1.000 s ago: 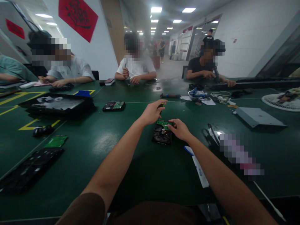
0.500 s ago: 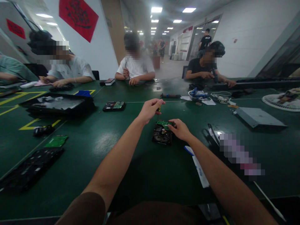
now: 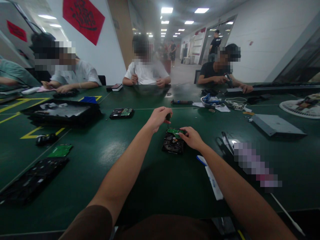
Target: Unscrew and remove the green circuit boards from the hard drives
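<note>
A hard drive (image 3: pixel 172 141) with a green circuit board on its far end lies on the dark green table (image 3: pixel 150 173) in front of me. My left hand (image 3: pixel 158 117) is closed on a small dark-handled screwdriver (image 3: pixel 168 117) held upright just above the drive's far left corner. My right hand (image 3: pixel 192 137) rests on the drive's right side, its fingers pinched on the green board's edge.
Another hard drive (image 3: pixel 121 113) and a black tray (image 3: pixel 61 110) lie to the left. A green board (image 3: pixel 60 150) and a black panel (image 3: pixel 30 181) sit near left. A grey box (image 3: pixel 275 125) is at right. Three people work across the table.
My left hand has dropped slightly and curled tighter round the screwdriver. My right hand has stayed on the drive. A person opposite has shifted a hand.
</note>
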`<state>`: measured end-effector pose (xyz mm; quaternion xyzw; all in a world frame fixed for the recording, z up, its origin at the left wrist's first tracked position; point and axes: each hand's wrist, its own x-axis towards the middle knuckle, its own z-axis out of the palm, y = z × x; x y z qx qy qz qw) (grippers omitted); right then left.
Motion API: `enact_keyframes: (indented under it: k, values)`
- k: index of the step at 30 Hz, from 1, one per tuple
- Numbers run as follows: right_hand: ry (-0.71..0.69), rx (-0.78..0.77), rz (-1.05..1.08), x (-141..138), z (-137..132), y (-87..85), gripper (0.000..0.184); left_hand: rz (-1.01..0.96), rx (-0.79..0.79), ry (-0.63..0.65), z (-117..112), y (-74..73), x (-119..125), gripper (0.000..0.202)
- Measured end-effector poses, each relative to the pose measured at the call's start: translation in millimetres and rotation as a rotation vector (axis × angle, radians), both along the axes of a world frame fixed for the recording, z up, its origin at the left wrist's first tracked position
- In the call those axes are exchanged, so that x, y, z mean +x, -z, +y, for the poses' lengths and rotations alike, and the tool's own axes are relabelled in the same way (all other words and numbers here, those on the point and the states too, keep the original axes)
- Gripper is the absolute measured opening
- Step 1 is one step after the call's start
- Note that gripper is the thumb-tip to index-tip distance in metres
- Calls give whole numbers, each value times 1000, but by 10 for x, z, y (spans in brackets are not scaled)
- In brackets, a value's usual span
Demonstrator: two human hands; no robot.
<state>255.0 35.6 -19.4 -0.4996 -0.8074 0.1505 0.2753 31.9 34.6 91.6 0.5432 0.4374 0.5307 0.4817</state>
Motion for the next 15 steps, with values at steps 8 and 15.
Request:
enact_keyframes:
  k: [8, 15]
  values:
    - [2, -4, -2, -9, -20, -35, 35, 341, 252, -311, 74, 82, -6, 30]
    - [13, -12, 12, -18, -27, -31, 36, 192, 230, -163, 112, 119, 27, 25]
